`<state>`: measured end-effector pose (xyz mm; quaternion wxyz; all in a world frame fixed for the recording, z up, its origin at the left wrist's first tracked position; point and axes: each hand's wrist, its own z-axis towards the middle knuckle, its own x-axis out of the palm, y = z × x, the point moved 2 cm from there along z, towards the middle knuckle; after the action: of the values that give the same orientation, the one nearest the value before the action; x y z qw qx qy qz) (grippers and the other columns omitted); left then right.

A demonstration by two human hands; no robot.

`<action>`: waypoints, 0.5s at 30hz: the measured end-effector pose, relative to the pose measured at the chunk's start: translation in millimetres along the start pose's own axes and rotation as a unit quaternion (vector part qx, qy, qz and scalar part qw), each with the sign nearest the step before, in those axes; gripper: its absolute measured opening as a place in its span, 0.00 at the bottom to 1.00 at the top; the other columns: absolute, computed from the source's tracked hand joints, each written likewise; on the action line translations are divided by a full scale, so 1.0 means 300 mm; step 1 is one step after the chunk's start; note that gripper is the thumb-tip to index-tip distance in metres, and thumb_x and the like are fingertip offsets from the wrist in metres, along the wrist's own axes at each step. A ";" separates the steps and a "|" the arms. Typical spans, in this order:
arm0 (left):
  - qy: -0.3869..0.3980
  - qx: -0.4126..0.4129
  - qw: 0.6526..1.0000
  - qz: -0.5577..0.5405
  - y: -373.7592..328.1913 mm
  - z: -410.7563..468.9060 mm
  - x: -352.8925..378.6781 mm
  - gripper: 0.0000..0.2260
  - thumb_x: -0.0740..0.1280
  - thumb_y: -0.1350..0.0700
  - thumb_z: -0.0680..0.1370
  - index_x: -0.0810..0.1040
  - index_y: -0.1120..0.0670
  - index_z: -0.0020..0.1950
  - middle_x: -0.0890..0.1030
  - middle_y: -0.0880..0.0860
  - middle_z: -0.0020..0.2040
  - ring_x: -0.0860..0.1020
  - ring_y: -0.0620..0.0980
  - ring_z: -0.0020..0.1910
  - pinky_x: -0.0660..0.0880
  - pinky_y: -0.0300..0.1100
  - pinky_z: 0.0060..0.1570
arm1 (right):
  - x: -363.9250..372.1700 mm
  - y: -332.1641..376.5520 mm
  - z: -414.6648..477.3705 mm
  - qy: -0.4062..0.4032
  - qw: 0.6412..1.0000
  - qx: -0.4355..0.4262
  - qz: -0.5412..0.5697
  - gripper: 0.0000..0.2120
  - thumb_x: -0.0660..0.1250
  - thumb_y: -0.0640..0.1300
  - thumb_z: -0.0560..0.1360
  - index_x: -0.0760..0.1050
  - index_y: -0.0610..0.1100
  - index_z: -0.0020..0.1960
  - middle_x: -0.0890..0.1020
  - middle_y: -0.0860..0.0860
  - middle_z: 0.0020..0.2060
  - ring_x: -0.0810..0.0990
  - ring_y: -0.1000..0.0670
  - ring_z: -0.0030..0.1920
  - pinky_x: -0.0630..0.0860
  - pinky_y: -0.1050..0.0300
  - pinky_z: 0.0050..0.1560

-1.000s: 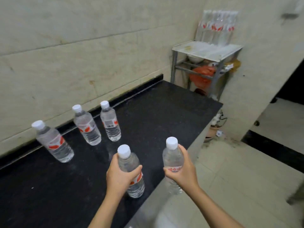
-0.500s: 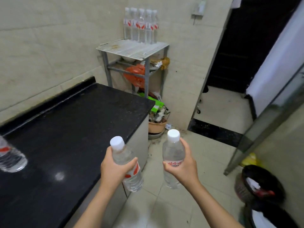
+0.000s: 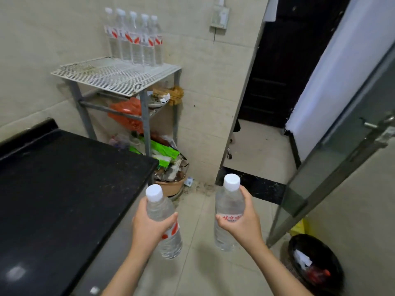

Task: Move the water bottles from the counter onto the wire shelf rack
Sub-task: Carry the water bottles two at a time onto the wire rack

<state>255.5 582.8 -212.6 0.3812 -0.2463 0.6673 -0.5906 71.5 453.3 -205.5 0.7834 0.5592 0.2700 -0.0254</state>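
Observation:
My left hand (image 3: 149, 228) grips a clear water bottle (image 3: 159, 207) with a white cap and red label, held upright just off the right edge of the black counter (image 3: 64, 189). My right hand (image 3: 242, 224) grips a second water bottle (image 3: 229, 201), upright over the tiled floor. Ahead in the corner stands the wire shelf rack (image 3: 113, 76). Several bottles (image 3: 134, 39) stand in a row at the back of its top shelf against the wall; the front of that shelf is bare. No bottles show on the visible part of the counter.
Below the rack's top shelf are an orange bag (image 3: 128, 113) and clutter, with a brown basin of rubbish (image 3: 171, 184) on the floor. A dark doorway (image 3: 275, 67) and a glass door (image 3: 342, 146) stand at the right. A black bin (image 3: 314, 265) sits at lower right.
The view has swung right, away from the counter's bottles, and closer to the rack. Both hands still carry their bottles, now clear of the counter over the floor.

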 end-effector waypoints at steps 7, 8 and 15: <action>0.045 0.032 0.998 -0.003 -0.132 0.277 0.293 0.22 0.78 0.58 0.59 0.71 0.46 0.45 0.79 0.45 0.41 0.78 0.46 0.42 0.72 0.42 0.45 | -0.131 -0.095 0.301 -0.044 0.999 0.021 -0.022 0.46 0.77 0.40 0.58 0.55 0.79 0.55 0.69 0.77 0.51 0.72 0.64 0.52 0.68 0.61 0.51; 0.052 0.033 0.998 -0.002 -0.142 0.305 0.326 0.21 0.78 0.58 0.59 0.72 0.46 0.45 0.80 0.45 0.42 0.79 0.46 0.42 0.72 0.42 0.45 | -0.149 -0.121 0.331 -0.055 0.998 0.026 -0.023 0.46 0.77 0.39 0.58 0.56 0.79 0.55 0.69 0.79 0.51 0.72 0.68 0.51 0.68 0.62 0.49; 0.052 0.025 0.998 0.022 -0.153 0.481 0.582 0.21 0.77 0.62 0.61 0.73 0.50 0.49 0.81 0.52 0.45 0.79 0.52 0.46 0.73 0.46 0.50 | -0.208 -0.312 0.616 -0.033 0.997 0.069 -0.009 0.44 0.76 0.39 0.57 0.58 0.78 0.53 0.75 0.68 0.47 0.75 0.68 0.46 0.70 0.60 0.49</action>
<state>262.7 352.0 -207.6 0.3643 -0.1910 0.6768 -0.6105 59.1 237.6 -215.7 0.7515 0.6081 0.2463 -0.0694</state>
